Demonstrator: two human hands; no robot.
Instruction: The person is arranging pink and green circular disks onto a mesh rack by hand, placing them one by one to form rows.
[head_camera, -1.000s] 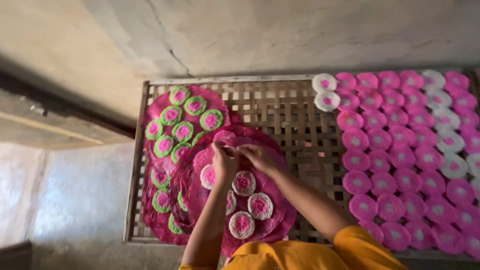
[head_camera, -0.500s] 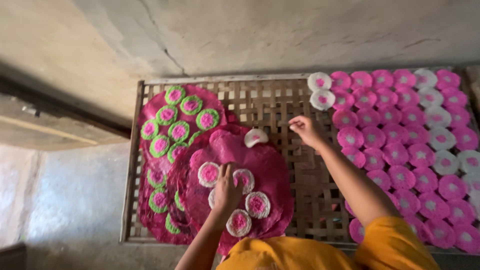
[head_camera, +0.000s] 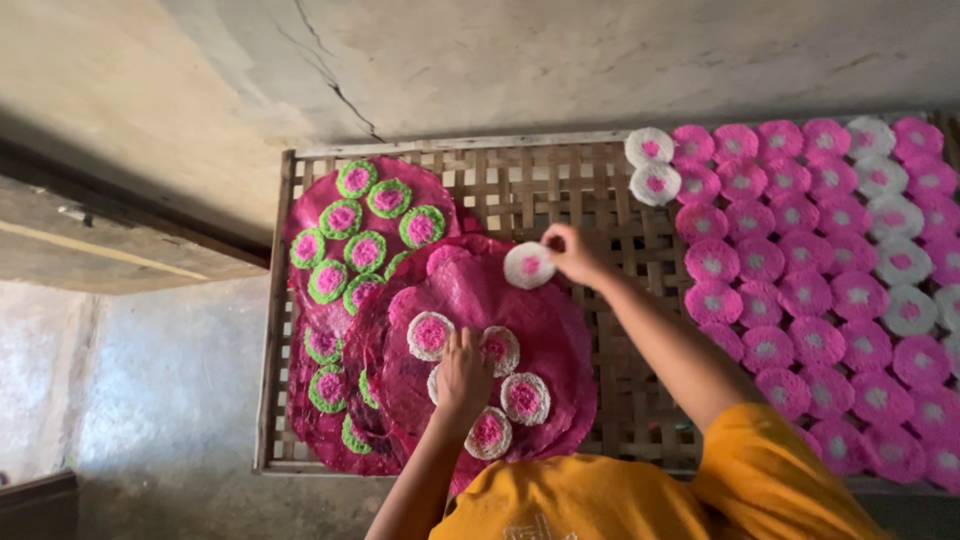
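My right hand (head_camera: 575, 255) pinches a white disc with a pink centre (head_camera: 527, 266) by its edge, just above the top rim of a round pink woven tray (head_camera: 560, 350). My left hand (head_camera: 462, 372) lies flat, fingers spread, on that tray among several more white-and-pink discs (head_camera: 430, 335) and holds nothing. The tray tops a stack of similar pink trays. The trays underneath carry green-rimmed discs (head_camera: 365, 250).
Everything sits on a woven bamboo lattice rack (head_camera: 520, 190). Its right half is covered with rows of pink discs (head_camera: 800, 290) and some white ones (head_camera: 655, 165). A cracked concrete wall (head_camera: 500, 60) runs along the far side, and a grey floor (head_camera: 150, 400) lies to the left.
A second ago both hands were together on the top tray. My right hand has since swung out to the right and now holds a white disc. My left hand slid down onto the discs.
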